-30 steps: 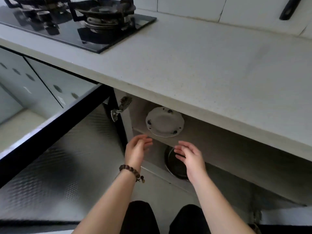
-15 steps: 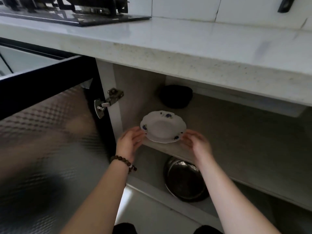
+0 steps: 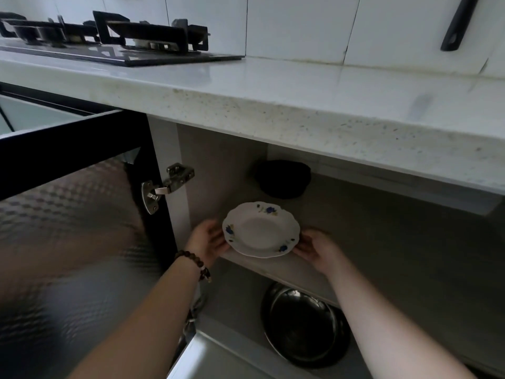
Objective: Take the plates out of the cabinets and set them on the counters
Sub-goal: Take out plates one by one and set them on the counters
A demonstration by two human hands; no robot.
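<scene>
A white plate (image 3: pixel 261 229) with a scalloped rim and blue flowers sits at the front edge of the upper cabinet shelf (image 3: pixel 382 242), with the edge of a second plate showing under it. My left hand (image 3: pixel 206 240) grips its left rim, a bead bracelet on that wrist. My right hand (image 3: pixel 318 248) holds its right rim, fingers tucked under the edge. The pale stone counter (image 3: pixel 300 88) runs above the open cabinet.
A dark bowl-like object (image 3: pixel 282 177) stands at the back of the shelf. A steel basin (image 3: pixel 304 322) lies on the cabinet floor below. The open cabinet door (image 3: pixel 68 214) stands at my left. A gas hob (image 3: pixel 117 39) sits on the counter's left; a black handle (image 3: pixel 457 23) hangs on the tiled wall.
Both hands moved up from in front of the lower shelf and closed on the rims of the white plate. My view dropped lower, showing more of the shelf.
</scene>
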